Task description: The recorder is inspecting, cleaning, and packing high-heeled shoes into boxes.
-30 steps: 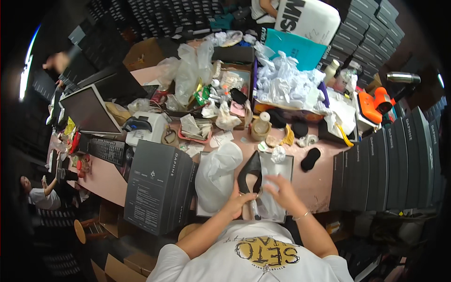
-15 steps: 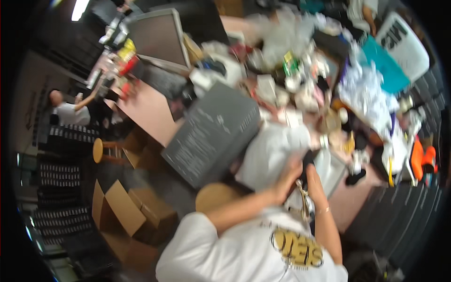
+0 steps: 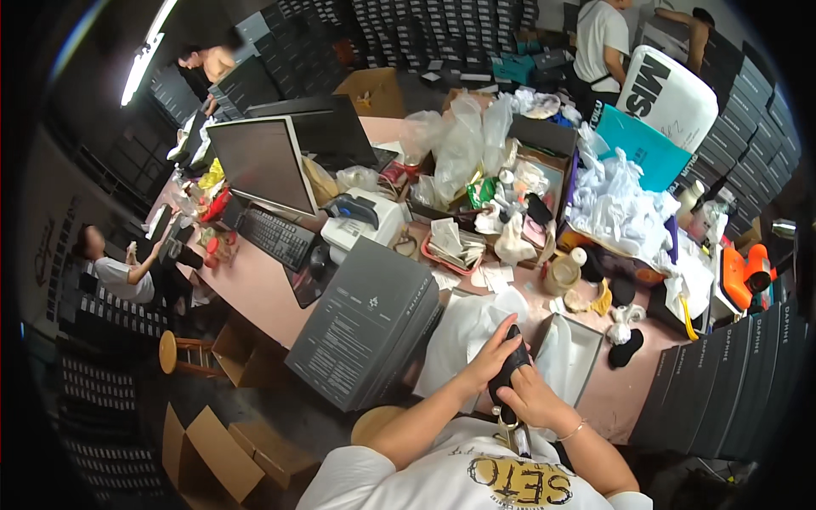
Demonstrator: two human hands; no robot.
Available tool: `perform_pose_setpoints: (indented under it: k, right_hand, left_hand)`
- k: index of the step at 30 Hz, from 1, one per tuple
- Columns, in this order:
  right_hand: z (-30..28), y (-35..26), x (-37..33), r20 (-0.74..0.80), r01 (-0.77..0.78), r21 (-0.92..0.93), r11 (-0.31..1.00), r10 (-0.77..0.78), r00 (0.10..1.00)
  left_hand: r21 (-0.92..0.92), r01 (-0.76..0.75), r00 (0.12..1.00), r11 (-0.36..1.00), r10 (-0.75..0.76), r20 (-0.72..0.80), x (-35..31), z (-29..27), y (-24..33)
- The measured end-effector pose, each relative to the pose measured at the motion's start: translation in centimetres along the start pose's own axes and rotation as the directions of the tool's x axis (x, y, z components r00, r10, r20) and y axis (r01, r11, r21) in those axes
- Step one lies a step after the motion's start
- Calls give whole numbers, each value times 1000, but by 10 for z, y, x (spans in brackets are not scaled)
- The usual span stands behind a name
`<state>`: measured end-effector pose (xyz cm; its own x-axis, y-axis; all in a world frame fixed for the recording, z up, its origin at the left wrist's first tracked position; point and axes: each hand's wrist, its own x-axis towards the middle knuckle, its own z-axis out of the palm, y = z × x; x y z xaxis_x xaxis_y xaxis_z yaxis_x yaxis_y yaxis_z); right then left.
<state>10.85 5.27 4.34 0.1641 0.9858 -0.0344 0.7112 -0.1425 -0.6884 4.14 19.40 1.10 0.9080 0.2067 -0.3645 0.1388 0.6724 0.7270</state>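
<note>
In front of my chest I hold a black shoe (image 3: 508, 367) with pale metallic parts (image 3: 510, 421) hanging at its lower end. My left hand (image 3: 486, 359) is closed along its left side, thumb and fingers near the upper end. From the other side my right hand (image 3: 529, 398) grips it, some fingertips hidden against or inside the shoe. Just beyond lies an open box (image 3: 586, 361) with white tissue paper (image 3: 463, 336) beside and in it. A large dark grey box (image 3: 357, 319) stands tilted to the left of my hands.
The pink table holds a monitor (image 3: 262, 166), a keyboard (image 3: 276, 238), a white label printer (image 3: 365, 223), a jar (image 3: 563, 274) and a heap of crumpled white paper (image 3: 625, 204). Stacked grey boxes (image 3: 722, 382) stand right. Open cartons (image 3: 212, 450) and a stool (image 3: 170, 350) are left. Several people work farther off.
My view has swung and steadied, showing more of the far room. My hands hold the black shoe lower and nearer my chest, and the right hand has shifted its grip on it.
</note>
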Motion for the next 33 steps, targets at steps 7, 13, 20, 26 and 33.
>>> perform_pose_setpoints:
  k: [7, 13, 20, 26, 33]
  right_hand:
    - [-72, -87, 35, -34, 208, -104, 973, -213, 977]
    - [-138, -123, 26, -127, 350, 106, 931, -337, 933]
    - [-99, -78, 6, -331, 196, 195, 961, -123, 935]
    - [-8, -29, -21, -4, -129, 26, 991, 130, 992]
    - [49, 10, -2, -117, -259, 123, 958, 273, 955]
  left_hand:
    - [112, -326, 942, 939, 311, 128, -28, 5, 86]
    - [-5, -361, 922, 932, 356, -152, -24, -22, 87]
    - [-12, -325, 944, 945, 324, -67, 1, -17, 60]
    - [57, -18, 1000, 998, 18, -6, 7, -11, -22]
    - [536, -60, 987, 842, 131, -96, 33, -20, -38]
